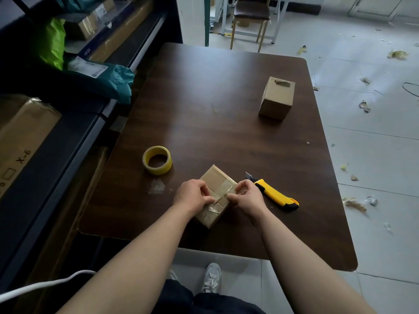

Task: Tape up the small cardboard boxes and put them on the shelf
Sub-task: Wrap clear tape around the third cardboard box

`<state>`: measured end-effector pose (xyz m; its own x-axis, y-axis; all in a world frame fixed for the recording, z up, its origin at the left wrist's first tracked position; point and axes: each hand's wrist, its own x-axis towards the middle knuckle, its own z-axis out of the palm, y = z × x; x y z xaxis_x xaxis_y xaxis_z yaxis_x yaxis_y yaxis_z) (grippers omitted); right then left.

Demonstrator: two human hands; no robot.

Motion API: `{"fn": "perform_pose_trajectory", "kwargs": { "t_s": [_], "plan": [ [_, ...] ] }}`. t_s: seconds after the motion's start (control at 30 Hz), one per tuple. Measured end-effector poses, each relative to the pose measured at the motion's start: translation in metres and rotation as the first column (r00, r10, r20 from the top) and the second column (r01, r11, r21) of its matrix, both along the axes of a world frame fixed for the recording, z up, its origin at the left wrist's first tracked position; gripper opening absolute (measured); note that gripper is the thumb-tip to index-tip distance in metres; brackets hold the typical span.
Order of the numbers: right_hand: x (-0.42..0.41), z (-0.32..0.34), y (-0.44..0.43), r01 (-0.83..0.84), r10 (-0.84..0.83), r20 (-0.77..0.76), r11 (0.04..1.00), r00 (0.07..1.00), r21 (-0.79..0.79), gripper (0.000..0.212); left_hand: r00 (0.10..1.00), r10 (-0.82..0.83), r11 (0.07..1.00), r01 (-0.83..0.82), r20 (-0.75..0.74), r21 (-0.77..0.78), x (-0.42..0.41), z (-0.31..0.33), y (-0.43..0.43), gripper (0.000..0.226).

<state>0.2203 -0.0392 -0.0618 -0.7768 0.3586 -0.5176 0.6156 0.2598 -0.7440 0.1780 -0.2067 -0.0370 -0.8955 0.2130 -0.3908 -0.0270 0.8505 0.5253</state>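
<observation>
We have the small box lying flat close to the table's near edge, turned cornerwise to it. Our left hand grips its left side with curled fingers, thumb pressed at the top seam. Our right hand pinches the strip of tape where it crosses that seam, thumb and forefinger closed on it.

We judge the box light and fairly stiff at its edges, but soft in the middle of the flaps, so pressing is best done along the seam, not on the open panel. The glossy tape looks slippery and creases easily. To lift the box we would take it by two opposite side walls, not by the taped top.

The roll of tape lies flat towards the left edge, apart from the box. The knife lies just beside our right hand, its blade out and pointing away from us, which calls for care. A second box stands upright towards the far right corner, well apart. The shelf runs along the table's left edge, already holding parcels.
</observation>
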Motion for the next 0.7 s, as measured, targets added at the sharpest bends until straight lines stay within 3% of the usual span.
{"fn": "perform_pose_trajectory", "kwargs": {
  "t_s": [0.23,0.43,0.57,0.7],
  "plan": [
    [0.001,-0.008,0.002,0.043,-0.044,-0.011,0.989,0.999,-0.139,0.028,0.998,0.007,1.0,-0.007,-0.059,0.007,0.006,-0.002,0.0,0.024],
    [0.003,-0.014,0.0,0.061,-0.066,-0.023,0.983,0.998,-0.171,0.023,0.99,-0.137,0.985,0.139,-0.025,0.105,0.012,-0.004,-0.014,0.011],
    [0.004,-0.017,0.0,0.048,-0.055,-0.044,0.988,0.998,-0.146,0.024,0.955,-0.263,0.962,0.249,-0.135,-0.113,0.015,-0.006,-0.014,0.019],
    [0.004,-0.017,0.0,-0.003,-0.004,-0.081,0.996,0.997,-0.088,0.02,0.99,-0.135,0.989,0.131,0.047,0.074,0.016,-0.004,-0.018,0.017]
  ]
}}
